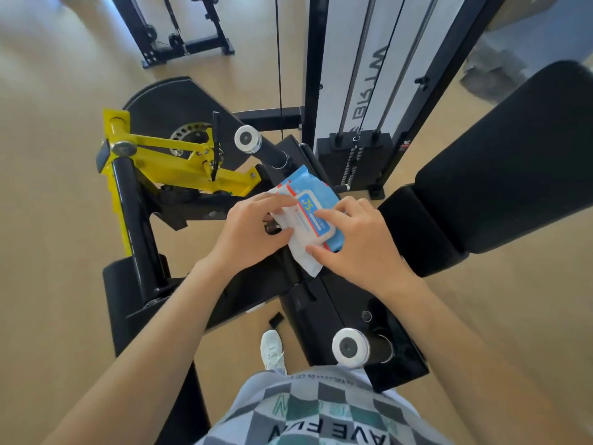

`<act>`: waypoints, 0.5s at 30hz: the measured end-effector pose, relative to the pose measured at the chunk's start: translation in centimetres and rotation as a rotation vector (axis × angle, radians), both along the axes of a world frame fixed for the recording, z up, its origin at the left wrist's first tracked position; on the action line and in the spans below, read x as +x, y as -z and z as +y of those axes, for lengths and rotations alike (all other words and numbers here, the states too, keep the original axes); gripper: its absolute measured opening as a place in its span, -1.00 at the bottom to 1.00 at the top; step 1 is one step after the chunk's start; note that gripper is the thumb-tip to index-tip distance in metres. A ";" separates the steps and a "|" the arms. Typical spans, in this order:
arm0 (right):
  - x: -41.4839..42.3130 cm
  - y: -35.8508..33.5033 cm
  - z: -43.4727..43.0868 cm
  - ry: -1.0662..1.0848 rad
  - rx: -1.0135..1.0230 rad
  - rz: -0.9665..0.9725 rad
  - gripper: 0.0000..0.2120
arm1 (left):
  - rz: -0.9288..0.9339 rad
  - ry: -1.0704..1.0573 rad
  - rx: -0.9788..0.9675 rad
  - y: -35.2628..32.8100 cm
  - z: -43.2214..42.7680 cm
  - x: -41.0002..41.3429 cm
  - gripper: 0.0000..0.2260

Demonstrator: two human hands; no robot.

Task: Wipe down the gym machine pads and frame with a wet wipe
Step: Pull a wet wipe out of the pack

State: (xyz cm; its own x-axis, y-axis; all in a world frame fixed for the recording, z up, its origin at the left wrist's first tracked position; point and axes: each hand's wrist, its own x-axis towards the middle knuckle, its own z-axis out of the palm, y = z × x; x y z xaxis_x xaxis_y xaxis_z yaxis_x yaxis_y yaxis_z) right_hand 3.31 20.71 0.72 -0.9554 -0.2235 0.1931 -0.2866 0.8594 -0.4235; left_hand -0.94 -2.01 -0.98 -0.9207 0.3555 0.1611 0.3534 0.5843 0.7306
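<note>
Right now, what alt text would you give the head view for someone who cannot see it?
Two hands hold a blue-and-white wet wipe pack above the black machine frame: the left hand grips its left edge, the right hand pinches its white lid. A black pad lies to the right, a yellow lever arm to the left.

Both bare forearms reach forward and converge. Left hand [253, 229] pinches the wipes pack [316, 200] between fingers and thumb; right hand [356, 239], fingers curled, grips its opposite side.
</note>
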 end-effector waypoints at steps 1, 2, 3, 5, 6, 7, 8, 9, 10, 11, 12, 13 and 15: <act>-0.1 0.1 -0.3 0.011 0.028 0.014 -0.43 | 0.000 -0.007 0.000 0.0 0.2 -0.3 -0.62; -0.1 0.1 -0.6 0.024 0.050 0.030 -0.43 | -0.004 -0.006 -0.005 -0.1 0.3 -0.5 -0.62; -0.1 0.2 -0.9 0.035 0.065 0.043 -0.43 | -0.013 0.006 -0.014 -0.2 0.2 -0.7 -0.61; 0.0 0.4 -1.2 0.052 0.071 0.055 -0.44 | -0.039 0.049 -0.028 -0.3 -0.1 -1.3 -0.58; 0.0 0.5 -1.3 0.056 0.070 0.051 -0.44 | -0.047 0.070 -0.039 -0.4 -0.2 -1.5 -0.56; 0.0 0.4 -1.3 0.056 0.070 0.046 -0.44 | -0.045 0.084 -0.059 -0.4 -0.2 -1.7 -0.55; -0.1 0.4 -1.3 0.052 0.070 0.043 -0.44 | -0.033 0.091 -0.085 -0.4 -0.2 -1.9 -0.54; -0.2 0.4 -1.2 0.047 0.068 0.043 -0.44 | -0.011 0.091 -0.114 -0.4 -0.1 -1.9 -0.54; -0.3 0.4 -1.0 0.041 0.065 0.047 -0.45 | 0.026 0.088 -0.147 -0.4 0.0 -1.9 -0.56; -0.3 0.3 -0.7 0.036 0.064 0.050 -0.45 | 0.084 0.086 -0.181 -0.4 0.0 -1.8 -0.58; -0.4 0.3 -0.4 0.032 0.064 0.052 -0.44 | 0.153 0.087 -0.205 -0.3 0.1 -1.6 -0.60; -0.4 0.2 -0.1 0.027 0.063 0.053 -0.43 | 0.215 0.094 -0.215 -0.1 0.1 -1.5 -0.62; -0.5 -0.1 0.5 0.016 0.058 0.056 -0.42 | 0.309 0.113 -0.218 0.4 0.3 -1.3 -0.64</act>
